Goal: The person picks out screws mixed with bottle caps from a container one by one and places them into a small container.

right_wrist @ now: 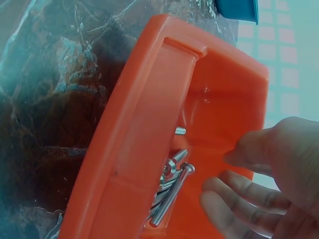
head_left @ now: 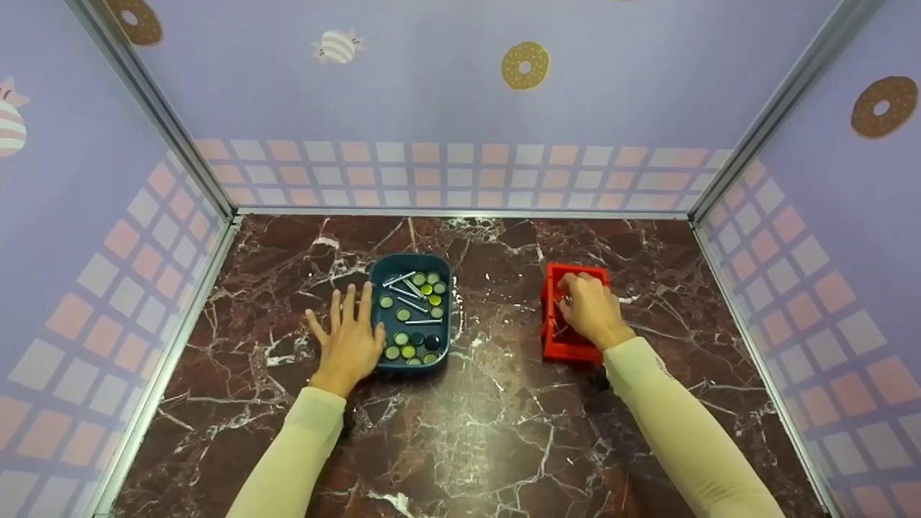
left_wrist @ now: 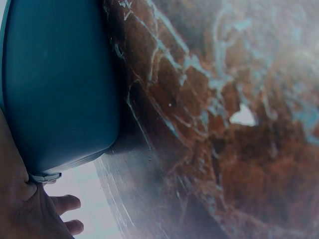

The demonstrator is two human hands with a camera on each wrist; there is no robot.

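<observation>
My left hand point(head_left: 348, 344) lies along the left side of a dark blue tray point(head_left: 410, 369), fingers straight and spread, thumb at the rim. Inside the tray are several silver bolts point(head_left: 423, 322) and several small round discs point(head_left: 409, 352), yellow-green, pale or dark. On the right, my right hand point(head_left: 593, 311) reaches into a red bin point(head_left: 572, 352). The right wrist view shows its fingers point(right_wrist: 244, 191) loosely bent, with a gap to the thumb and nothing between them. Metal bolts point(right_wrist: 172, 194) lie in a pile on the bin's floor, beside those fingertips.
Both containers stand on a dark red marbled tabletop point(head_left: 496, 424), with a strip of it between them. Patterned panels close it in at the back point(head_left: 432, 93), left point(head_left: 43, 252) and right point(head_left: 856, 252), joined by metal strips along the edges.
</observation>
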